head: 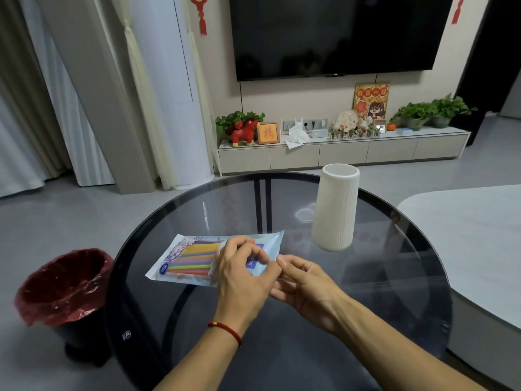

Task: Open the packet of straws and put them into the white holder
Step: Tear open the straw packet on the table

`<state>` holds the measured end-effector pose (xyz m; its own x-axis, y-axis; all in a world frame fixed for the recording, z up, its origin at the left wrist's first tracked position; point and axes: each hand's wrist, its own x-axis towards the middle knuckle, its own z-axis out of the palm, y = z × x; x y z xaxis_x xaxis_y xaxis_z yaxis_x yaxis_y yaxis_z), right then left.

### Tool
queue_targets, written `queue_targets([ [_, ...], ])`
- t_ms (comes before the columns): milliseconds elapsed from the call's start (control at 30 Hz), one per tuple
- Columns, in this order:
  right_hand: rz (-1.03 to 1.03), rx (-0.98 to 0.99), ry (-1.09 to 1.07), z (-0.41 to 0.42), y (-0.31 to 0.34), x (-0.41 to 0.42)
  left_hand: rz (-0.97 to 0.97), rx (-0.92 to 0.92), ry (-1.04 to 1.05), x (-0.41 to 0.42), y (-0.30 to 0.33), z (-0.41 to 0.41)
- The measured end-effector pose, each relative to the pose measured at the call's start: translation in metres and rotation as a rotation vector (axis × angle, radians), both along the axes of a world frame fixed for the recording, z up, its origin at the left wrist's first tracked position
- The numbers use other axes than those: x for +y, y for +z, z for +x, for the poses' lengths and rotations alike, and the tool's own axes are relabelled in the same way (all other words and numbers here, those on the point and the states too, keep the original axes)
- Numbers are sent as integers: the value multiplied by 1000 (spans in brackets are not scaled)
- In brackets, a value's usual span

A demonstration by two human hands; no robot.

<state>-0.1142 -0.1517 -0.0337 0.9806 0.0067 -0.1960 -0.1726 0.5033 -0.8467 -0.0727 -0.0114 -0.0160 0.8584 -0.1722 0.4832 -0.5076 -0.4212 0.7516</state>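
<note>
A flat packet of coloured straws lies on the round dark glass table, its long side running left to right. My left hand lies over the packet's right part, fingers curled and pinching its near right edge. My right hand meets it there, thumb and fingers pinching the same corner of the wrapper. The white ribbed holder stands upright beyond and to the right of both hands, its mouth open and nothing showing inside.
A black bin with a red liner stands on the floor left of the table. A pale sofa or ottoman edge sits to the right. A TV cabinet with plants and ornaments runs along the far wall.
</note>
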Motion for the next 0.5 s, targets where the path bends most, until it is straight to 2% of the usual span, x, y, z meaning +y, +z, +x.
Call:
queue_targets([
  [500, -152, -4, -69, 2, -3, -1, -3, 164, 48, 2, -6, 7],
])
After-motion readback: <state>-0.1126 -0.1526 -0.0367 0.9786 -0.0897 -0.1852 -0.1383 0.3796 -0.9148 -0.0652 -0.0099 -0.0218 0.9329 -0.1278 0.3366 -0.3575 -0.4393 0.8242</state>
